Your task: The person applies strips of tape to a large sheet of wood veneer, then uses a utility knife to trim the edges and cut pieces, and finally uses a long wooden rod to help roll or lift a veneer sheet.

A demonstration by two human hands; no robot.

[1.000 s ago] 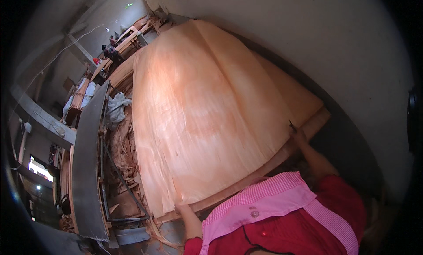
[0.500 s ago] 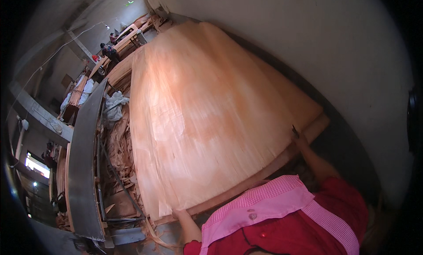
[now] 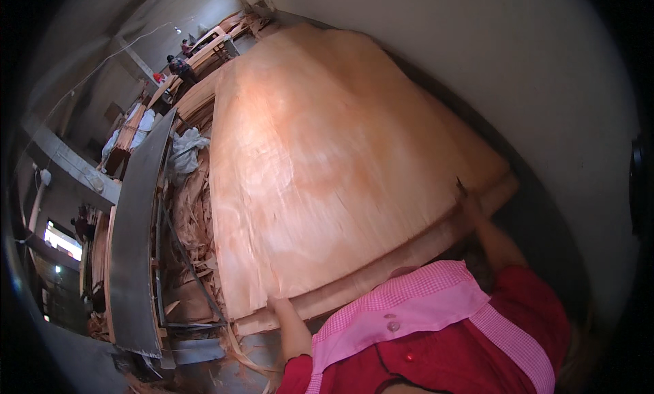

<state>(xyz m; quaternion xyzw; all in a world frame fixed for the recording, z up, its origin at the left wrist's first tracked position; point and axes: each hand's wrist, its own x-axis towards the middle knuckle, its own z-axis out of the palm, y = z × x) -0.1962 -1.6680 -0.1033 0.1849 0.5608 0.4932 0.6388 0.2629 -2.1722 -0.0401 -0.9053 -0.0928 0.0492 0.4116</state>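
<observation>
A wide, thin wood veneer sheet (image 3: 327,162), pale orange and slightly rippled, lies over a stack of similar sheets (image 3: 381,275). At its near left corner, my left hand (image 3: 279,305) is closed on the sheet's edge, fingertips hidden. My right hand (image 3: 469,202) is at the near right edge, closed, with the sheet between its fingers. A small dark pointed tool (image 3: 461,185) sticks out of that hand; its exact kind is unclear. Between my hands the sheet's front edge stands back from the stack's edge, so a strip of the layer below shows.
A plain wall (image 3: 518,67) runs along the right. Left of the stack are torn veneer scraps (image 3: 194,217), a crumpled whitish plastic bag (image 3: 187,150) and a long dark panel (image 3: 139,237) on a metal frame. Farther back, a person (image 3: 180,68) stands by another long stack.
The veneer sheet's near edge has shifted away from me with both hands on it, baring a wider strip of the stack beneath. The whole view has also shifted slightly.
</observation>
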